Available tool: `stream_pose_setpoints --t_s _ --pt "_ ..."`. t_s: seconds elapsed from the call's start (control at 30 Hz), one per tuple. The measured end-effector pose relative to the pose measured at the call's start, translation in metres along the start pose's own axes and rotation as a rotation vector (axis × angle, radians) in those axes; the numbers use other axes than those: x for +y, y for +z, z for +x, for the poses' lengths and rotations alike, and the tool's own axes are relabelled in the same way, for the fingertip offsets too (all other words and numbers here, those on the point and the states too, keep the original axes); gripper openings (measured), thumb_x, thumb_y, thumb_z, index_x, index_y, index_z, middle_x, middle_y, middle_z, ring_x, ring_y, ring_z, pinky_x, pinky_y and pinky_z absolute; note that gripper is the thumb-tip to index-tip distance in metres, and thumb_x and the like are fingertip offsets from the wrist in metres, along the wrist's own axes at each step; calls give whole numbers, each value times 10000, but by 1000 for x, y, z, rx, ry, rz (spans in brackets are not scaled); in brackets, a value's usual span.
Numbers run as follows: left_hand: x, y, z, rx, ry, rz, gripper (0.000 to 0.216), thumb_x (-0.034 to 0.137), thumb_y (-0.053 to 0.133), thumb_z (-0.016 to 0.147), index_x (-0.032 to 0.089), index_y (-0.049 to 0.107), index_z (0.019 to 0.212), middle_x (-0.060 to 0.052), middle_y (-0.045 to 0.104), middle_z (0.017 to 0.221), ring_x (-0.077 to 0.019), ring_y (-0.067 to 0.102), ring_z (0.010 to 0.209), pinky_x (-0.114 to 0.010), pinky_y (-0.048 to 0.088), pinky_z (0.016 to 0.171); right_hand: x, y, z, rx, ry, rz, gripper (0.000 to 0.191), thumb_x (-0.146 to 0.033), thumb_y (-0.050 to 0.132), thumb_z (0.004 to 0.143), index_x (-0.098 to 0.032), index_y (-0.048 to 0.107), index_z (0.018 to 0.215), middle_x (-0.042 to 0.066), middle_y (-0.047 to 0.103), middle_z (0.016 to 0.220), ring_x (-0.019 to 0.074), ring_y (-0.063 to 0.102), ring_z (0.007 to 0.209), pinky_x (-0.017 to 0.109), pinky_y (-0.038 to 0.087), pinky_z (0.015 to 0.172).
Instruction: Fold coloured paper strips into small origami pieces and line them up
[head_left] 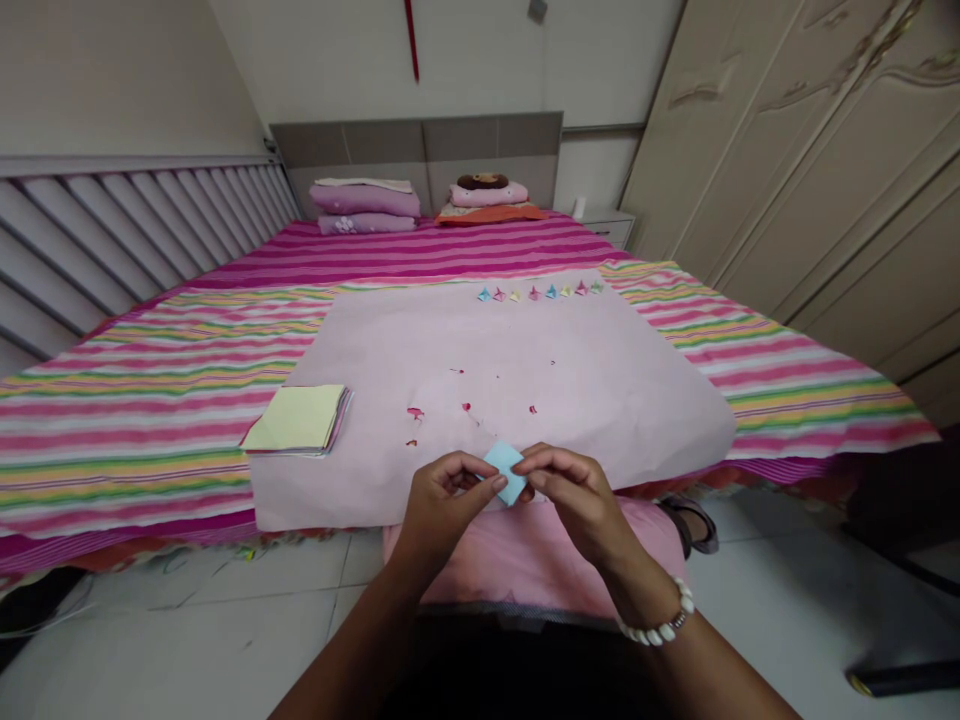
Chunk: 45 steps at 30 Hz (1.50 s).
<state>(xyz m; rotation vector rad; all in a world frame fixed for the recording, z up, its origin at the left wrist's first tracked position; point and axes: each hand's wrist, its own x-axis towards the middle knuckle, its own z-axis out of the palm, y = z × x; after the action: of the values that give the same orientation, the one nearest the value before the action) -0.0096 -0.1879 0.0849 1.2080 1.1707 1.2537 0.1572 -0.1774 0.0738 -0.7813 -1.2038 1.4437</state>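
The person's left hand (pixel 442 500) and right hand (pixel 577 495) meet just in front of the near edge of a bed (pixel 150 400), and between them sits a small light-blue piece of paper (pixel 505 468), folded to a squarish shape and tilted on one corner; the fingers (pixel 491 483) of the left hand are drawn narrow and pinch its left edge, while the right hand's fingers close on its right edge from above, so both hands grip the same paper; a white beaded bracelet (pixel 660 625) circles the right wrist. The paper hangs above the front border of a broad pale-pink sheet (pixel 510 360) spread over the striped bedspread; it does not appear to rest on that sheet. A few tiny red scraps (pixel 415 412) lie on the sheet just beyond the hands; near the sheet's left edge lies a stack of square papers (pixel 298 418) with a yellow one on top; along the far edge, well apart from the hands, a row of small folded paper pieces (pixel 540 292) in several colours runs side by side. Below the hands a pink cloth (pixel 517 560) covers the person's lap; pale floor tiles (pixel 187 620) show to either side. At the head of the bed lie folded pillows (pixel 365 200); a cream wardrobe (pixel 810 150) stands along the right.
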Motion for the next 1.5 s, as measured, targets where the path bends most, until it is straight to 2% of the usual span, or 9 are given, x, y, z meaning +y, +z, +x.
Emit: stream_pose_setpoints --t_s 0.13,0.27,0.4,0.47,0.83,1.0,1.2,1.33,1.5 --pt "-2 2 -1 6 2 -46 239 241 773 653 166 646 841 10 648 658 -110 565 587 -218 446 570 -1 4 0 110 46 -42 193 -258 808 639 -202 705 793 -11 623 653 131 549 590 262 460 565" --pt "1 4 0 -43 -110 -165 531 272 788 633 171 589 1115 14 657 686 -146 611 665 -257 471 647 -2 7 2 148 38 -28 343 -255 827 611 -217 690 923 -5 645 737 138 583 646 266 483 605" --pt "4 4 0 -137 -166 -94 227 339 763 655 140 682 727 3 633 643 -135 568 638 -247 438 635 -2 7 4 117 47 -37 395 -244 824 614 -208 667 975 -36 607 637 126 573 583 251 461 561" --pt "3 3 1 -124 -152 -51 233 358 739 679 144 661 629 14 598 585 -125 533 601 -239 412 605 -3 6 4 101 44 -43 391 -233 811 627 -201 665 989 -43 607 611 119 564 556 246 447 541" --pt "-8 7 -1 49 -156 -102 301 410 668 764 151 645 613 31 542 566 -111 484 599 -228 374 609 -1 6 5 213 20 20 533 -241 774 670 -177 594 1168 -44 650 598 142 592 550 311 481 623" --pt "-16 14 -4 -67 -229 -230 252 387 717 730 137 706 758 -28 660 723 -134 566 701 -244 426 684 2 8 5 284 -26 40 511 -219 774 678 -186 591 1154 -41 662 621 141 594 559 314 484 642" --pt "-11 11 -3 -142 -330 -524 217 319 729 727 114 662 711 -8 599 641 -73 502 563 -190 392 572 3 0 7 108 17 215 316 -286 663 784 -202 677 1088 44 711 895 175 618 827 297 456 730" --pt "-6 8 -5 -312 -519 -791 139 222 697 739 105 626 713 20 521 602 -40 431 496 -164 344 511 5 -1 7 -30 115 342 382 -192 689 698 -225 692 1078 71 683 1128 216 580 1034 319 443 835" --pt "-10 8 -9 -463 -712 -1012 59 123 618 745 94 590 703 41 456 593 -28 394 467 -165 345 514 8 4 7 -92 192 324 286 -167 750 662 -202 717 944 28 724 845 142 632 721 265 471 702"
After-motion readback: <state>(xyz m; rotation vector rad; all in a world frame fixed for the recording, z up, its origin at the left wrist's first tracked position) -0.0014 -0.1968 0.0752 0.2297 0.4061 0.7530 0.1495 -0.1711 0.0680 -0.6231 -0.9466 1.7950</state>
